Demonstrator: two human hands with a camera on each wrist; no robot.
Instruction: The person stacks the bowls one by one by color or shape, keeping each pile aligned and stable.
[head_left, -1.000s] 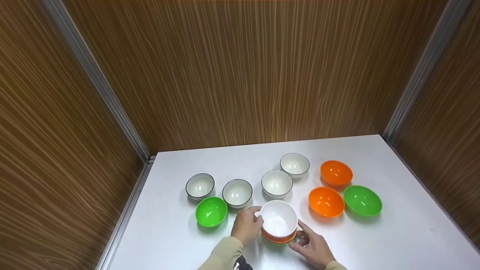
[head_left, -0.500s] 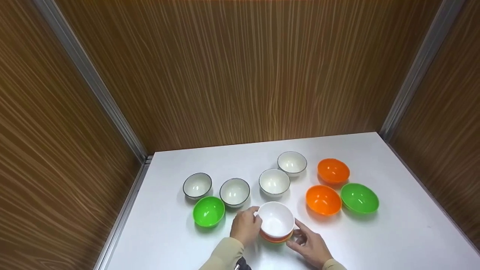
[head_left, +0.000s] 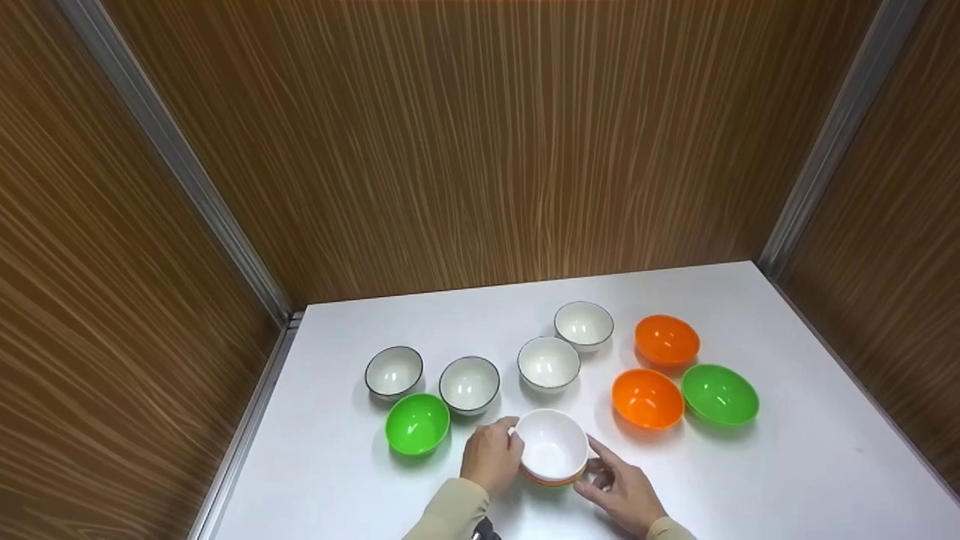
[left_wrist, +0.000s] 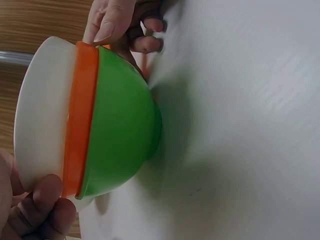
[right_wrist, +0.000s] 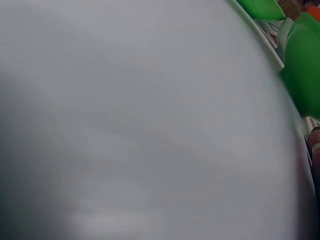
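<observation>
A white bowl [head_left: 553, 445] sits nested in an orange bowl [left_wrist: 81, 120], which in turn sits in a green bowl [left_wrist: 120, 125]. The green bowl's base is down at the white table. My left hand [head_left: 491, 455] pinches the white bowl's left side near the rim, its fingertips close to the orange rim in the left wrist view. On the other side, my right hand [head_left: 624, 491] holds the stack with thumb and fingers around its edge. In the right wrist view the green bowl [right_wrist: 304, 65] shows only at the right edge, and blurred white fills most of the frame.
Several white bowls with dark rims, one of them [head_left: 548, 364] just behind the stack, stand across the table [head_left: 787, 465]. A green bowl [head_left: 418, 424] is left of my left hand. To the right are two orange bowls [head_left: 648, 399] and a larger green bowl [head_left: 720, 395]. Wood-grain panels [head_left: 480, 150] enclose the table.
The white bowl has come down into the orange bowl, so less orange shows below it. Both hands keep their places at the stack. The head view has shifted slightly.
</observation>
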